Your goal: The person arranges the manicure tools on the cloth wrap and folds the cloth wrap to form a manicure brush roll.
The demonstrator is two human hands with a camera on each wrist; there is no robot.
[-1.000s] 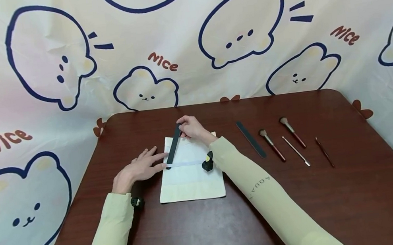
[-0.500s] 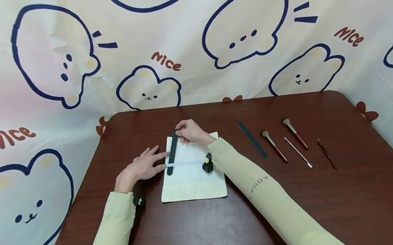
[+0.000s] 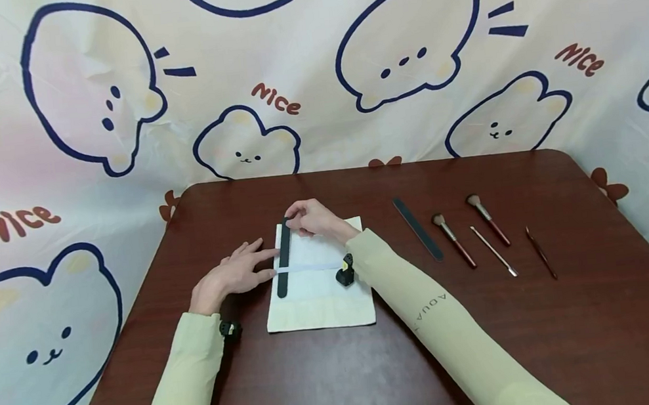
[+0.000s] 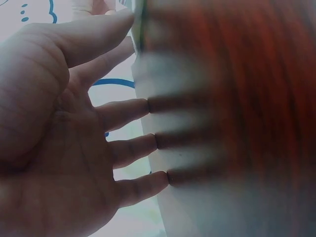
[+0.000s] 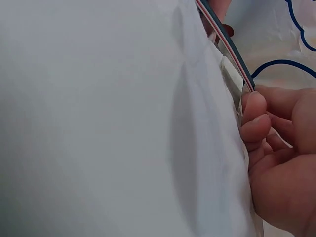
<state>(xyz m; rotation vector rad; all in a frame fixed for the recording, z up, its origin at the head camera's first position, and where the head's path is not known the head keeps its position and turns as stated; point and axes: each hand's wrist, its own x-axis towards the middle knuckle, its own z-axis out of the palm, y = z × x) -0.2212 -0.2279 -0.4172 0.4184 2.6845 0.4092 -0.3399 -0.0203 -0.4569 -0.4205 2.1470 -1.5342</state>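
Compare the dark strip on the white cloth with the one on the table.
The cloth strip is pinched by the right hand; the table strip lies untouched. A pale band crosses the cloth strip, nothing the table strip. The cloth strip's far end leans right, the table strip's leans left. Both are dark, long and narrow.

Two dark strips, two brushes, two slim tools — and one white cloth

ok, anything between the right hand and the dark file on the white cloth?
Nothing visible: the right hand pinches the far end of the dark file. The pale band crosses the file's near part, clear of that hand.
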